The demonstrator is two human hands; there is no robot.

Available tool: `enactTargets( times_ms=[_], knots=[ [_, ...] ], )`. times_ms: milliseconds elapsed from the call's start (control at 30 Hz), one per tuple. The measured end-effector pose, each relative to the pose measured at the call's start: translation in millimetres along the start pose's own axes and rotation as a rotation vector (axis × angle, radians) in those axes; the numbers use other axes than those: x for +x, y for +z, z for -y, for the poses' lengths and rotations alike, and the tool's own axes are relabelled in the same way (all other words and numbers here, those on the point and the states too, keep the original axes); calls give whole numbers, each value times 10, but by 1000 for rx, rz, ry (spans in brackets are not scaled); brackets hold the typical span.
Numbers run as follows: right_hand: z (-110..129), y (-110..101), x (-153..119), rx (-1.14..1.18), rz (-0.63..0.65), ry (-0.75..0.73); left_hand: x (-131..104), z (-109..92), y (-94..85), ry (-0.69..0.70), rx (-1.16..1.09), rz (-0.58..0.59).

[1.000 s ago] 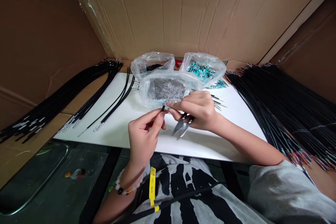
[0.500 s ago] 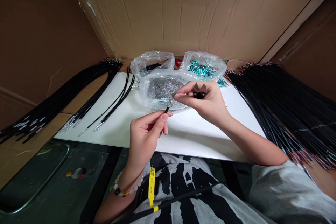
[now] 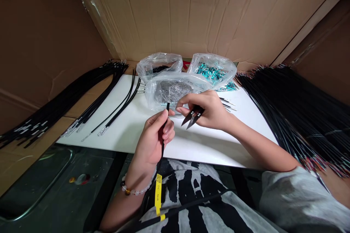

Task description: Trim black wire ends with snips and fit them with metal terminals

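Observation:
My left hand (image 3: 155, 136) pinches a black cord (image 3: 167, 107) between thumb and fingers. Its short dark end sticks up above the thumb, and the rest runs down past my palm toward my lap. To the right, my right hand (image 3: 214, 108) is wrapped round a pair of dark thread snips (image 3: 193, 115), whose two blades point down and left, spread apart. The blades do not touch the cord. Just behind both hands is a clear plastic bag (image 3: 150, 96) of small silvery metal pieces (image 3: 176, 91).
Behind it stand a bag of black pieces (image 3: 161, 69) and one of teal foil pieces (image 3: 209, 72). Black cords (image 3: 90, 87) with metal ends lie left, and a large cord bundle (image 3: 298, 105) lies right. Several short cords (image 3: 228, 105) rest on the white board (image 3: 218, 149). Cardboard walls (image 3: 169, 14) surround it.
My right hand's fingertips have come away from the cord's end, and the snips have swung to point down-left. The cord in my left hand now stands more upright, its metal tip no longer visible.

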State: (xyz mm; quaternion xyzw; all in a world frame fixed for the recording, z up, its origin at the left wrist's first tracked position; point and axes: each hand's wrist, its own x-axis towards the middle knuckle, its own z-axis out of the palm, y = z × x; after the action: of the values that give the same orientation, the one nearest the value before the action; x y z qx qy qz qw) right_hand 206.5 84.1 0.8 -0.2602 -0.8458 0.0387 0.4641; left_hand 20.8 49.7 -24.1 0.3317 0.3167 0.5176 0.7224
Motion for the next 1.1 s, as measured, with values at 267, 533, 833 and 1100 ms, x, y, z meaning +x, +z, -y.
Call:
enactTargets(
  times_ms=[267,533,833,1100],
  knots=[
    [-5,-1,-48,-314,-56,-17,15,23,-44,59,136,-15],
    [-83,116,-114,-322,72,-82,30,28,-64,-6,268,151],
    [-282,144,-65,-90,235,239,263,212,-88,46,175,120],
    [-489,122,-29,-121,190,371,446,195,-58,30,178,-2]
  ],
)
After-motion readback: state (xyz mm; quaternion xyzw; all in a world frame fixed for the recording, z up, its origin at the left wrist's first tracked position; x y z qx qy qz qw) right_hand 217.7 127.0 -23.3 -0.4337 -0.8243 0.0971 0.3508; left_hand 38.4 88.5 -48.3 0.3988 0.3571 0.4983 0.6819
